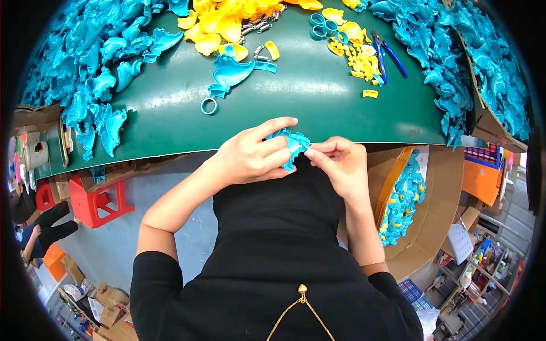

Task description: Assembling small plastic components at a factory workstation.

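Note:
Just in front of my body, near the table's edge, my left hand (250, 152) grips a blue plastic shell piece (296, 143), hollow side showing. Its fingers wrap the piece from the left, and the forefinger stretches out above it. My right hand (343, 162) meets the right end of the shell with thumb and forefinger pinched together. Whatever sits between those fingertips is too small to make out. Beyond the hands lie a larger blue animal-shaped shell (232, 73), a blue ring (209, 106) and a small curved blue strip (265, 67).
Blue shells pile up at left (108, 45) and right (418, 34) of the green table (318, 108). Yellow shells (222, 25), metal springs (263, 25), small yellow pieces (364, 59) and blue-handled pliers (387, 57) lie farther back. A cardboard box (438, 199) holds blue-and-yellow pieces below right.

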